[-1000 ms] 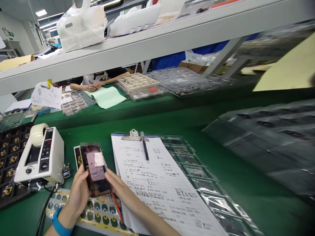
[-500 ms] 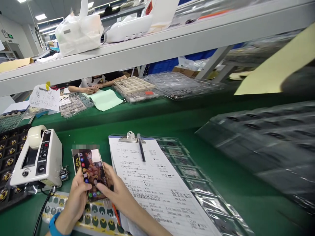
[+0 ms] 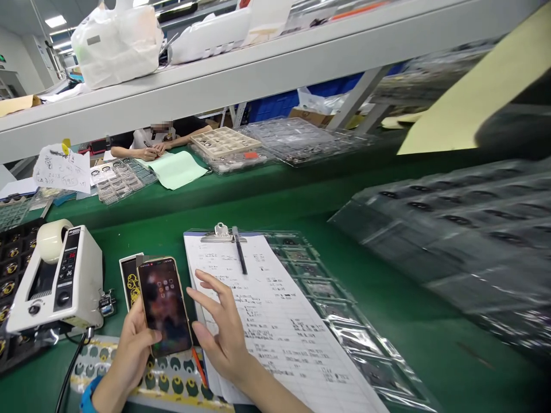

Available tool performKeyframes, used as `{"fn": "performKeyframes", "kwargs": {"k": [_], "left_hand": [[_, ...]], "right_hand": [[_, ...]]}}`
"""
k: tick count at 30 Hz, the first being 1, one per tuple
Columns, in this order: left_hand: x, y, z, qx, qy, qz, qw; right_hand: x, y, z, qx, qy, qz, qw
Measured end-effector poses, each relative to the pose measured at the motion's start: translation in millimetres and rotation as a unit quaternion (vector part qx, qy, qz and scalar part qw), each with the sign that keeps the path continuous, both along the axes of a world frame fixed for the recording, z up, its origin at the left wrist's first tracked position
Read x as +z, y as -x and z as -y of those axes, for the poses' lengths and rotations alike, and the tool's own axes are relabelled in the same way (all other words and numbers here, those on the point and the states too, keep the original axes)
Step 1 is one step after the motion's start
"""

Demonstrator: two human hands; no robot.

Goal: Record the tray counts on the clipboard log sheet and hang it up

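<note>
A smartphone (image 3: pixel 166 307) is held upright in my left hand (image 3: pixel 135 344), its thumb over the lower left of the lit screen. The screen shows a small group of icons on a dark, blurred background. My right hand (image 3: pixel 224 330) is just right of the phone with its fingers spread, holding nothing, above the clipboard papers (image 3: pixel 275 332). A black pen (image 3: pixel 239 250) lies near the clipboard's metal clip (image 3: pixel 221 232). Behind the phone is a small box with yellow rings (image 3: pixel 132 281). Under my left wrist lies a sheet of dark round stickers (image 3: pixel 172 381).
A white tape dispenser (image 3: pixel 64 287) stands at the left beside a black tray (image 3: pixel 11 275). Clear plastic trays (image 3: pixel 451 229) fill the right. A grey shelf (image 3: pixel 258 69) crosses above. Beyond it, a person's hands (image 3: pixel 152 152) rest by a green sheet (image 3: pixel 176 169).
My right hand has come off the phone and opened to its right. The phone's screen has changed from a colourful picture to a blurred background with grouped icons. The view has shifted slightly.
</note>
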State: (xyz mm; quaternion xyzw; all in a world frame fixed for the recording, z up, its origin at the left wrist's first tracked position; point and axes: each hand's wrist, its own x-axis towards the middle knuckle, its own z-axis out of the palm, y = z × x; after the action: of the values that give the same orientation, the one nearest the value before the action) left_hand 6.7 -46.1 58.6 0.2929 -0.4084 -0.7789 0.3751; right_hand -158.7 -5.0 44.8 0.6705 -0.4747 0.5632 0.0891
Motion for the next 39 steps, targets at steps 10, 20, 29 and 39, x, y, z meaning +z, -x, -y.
{"fn": "performKeyframes", "kwargs": {"k": [10, 20, 29, 39], "left_hand": [[-1.5, -1, 3, -0.015, -0.034, -0.037, 0.999], [7.4, 0, 7, 0.020, -0.067, -0.017, 0.997], [6.6, -4, 8, 0.048, -0.016, 0.037, 0.998], [7.2, -5, 13, 0.047, -0.018, 0.030, 0.998]], "right_hand": [[0.9, -5, 1, 0.078, 0.009, -0.076, 0.994], [-4.6, -2, -3, 0.071, 0.054, -0.004, 0.996], [-11.5, -1, -7, 0.085, 0.036, 0.032, 0.995], [-10.9, -3, -6, 0.105, 0.033, 0.050, 0.993]]}}
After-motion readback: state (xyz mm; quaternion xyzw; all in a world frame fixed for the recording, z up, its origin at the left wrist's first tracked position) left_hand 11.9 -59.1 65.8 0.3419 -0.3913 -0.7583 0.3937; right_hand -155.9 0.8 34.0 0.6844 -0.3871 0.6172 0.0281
